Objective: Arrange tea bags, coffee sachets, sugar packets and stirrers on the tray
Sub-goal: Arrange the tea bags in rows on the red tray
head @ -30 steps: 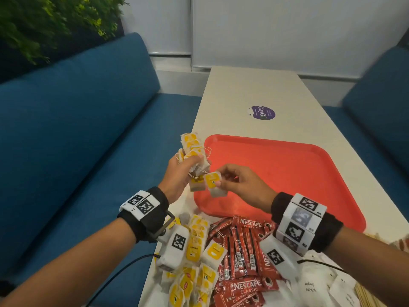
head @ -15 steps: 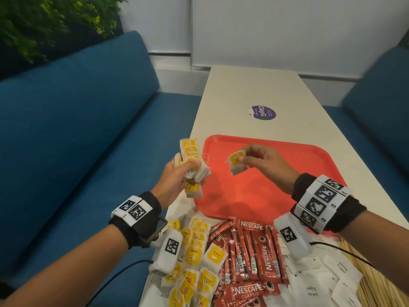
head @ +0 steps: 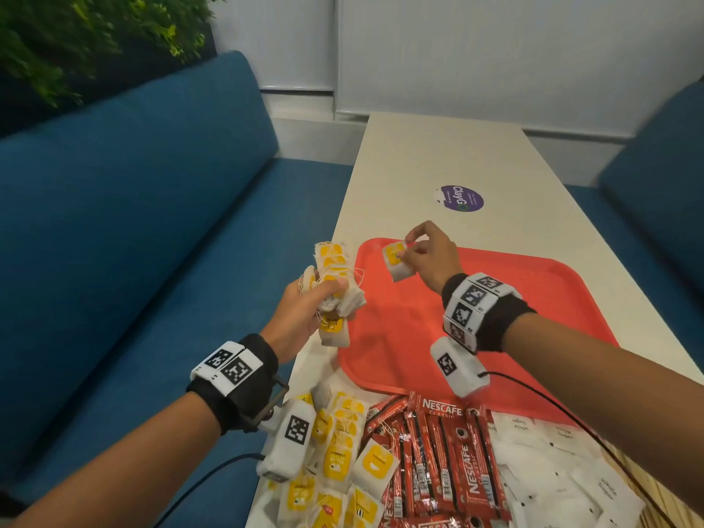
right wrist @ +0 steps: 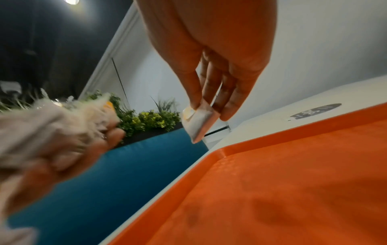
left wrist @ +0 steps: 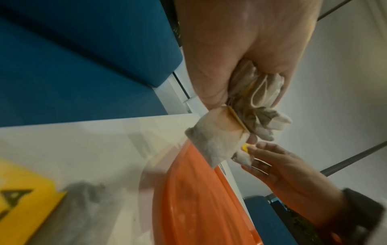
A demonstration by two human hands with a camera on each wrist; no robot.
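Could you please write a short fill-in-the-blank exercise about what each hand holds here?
1. The right hand pinches one ____ over the tray.
2. The left hand grips a ____ of tea bags.
3. The tray is ____ in colour.
4. The sachets read ____.

Missing words: tea bag; bunch; red; Nescafe

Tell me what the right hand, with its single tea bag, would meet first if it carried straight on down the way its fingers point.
Likely the far left corner of the red tray: the right hand pinches the tea bag just above it, though depth is unclear.
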